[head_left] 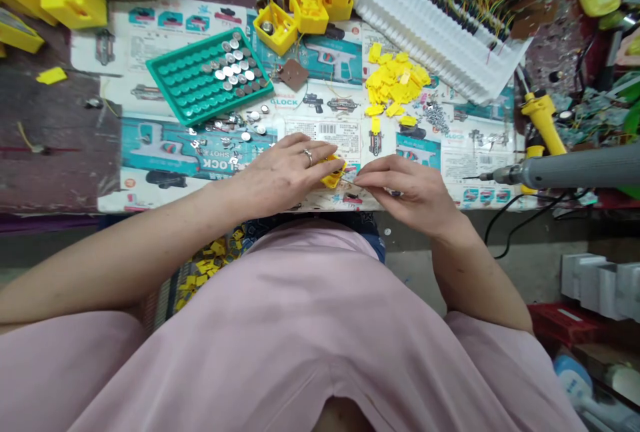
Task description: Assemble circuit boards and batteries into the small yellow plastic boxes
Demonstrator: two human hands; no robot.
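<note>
My left hand [285, 169], with a ring on one finger, lies near the table's front edge, its fingers closed over a small yellow plastic part [333, 175]. Right beside it, my right hand [407, 185] pinches something thin and small at the part's right side; I cannot make out what it is. Behind the hands lies a pile of small yellow plastic pieces [393, 82]. A green tray [207, 75] at the back left holds several round silver button cells, and more cells [235, 129] lie loose in front of it.
Printed card sheets [210, 152] cover the table. Yellow plastic housings [300, 9] stand at the back, a white slotted rack [435, 25] with circuit boards at the back right. A grey electric screwdriver [565, 169] and a yellow-handled soldering iron [543, 119] lie on the right. Yellow parts [210, 265] lie below the table.
</note>
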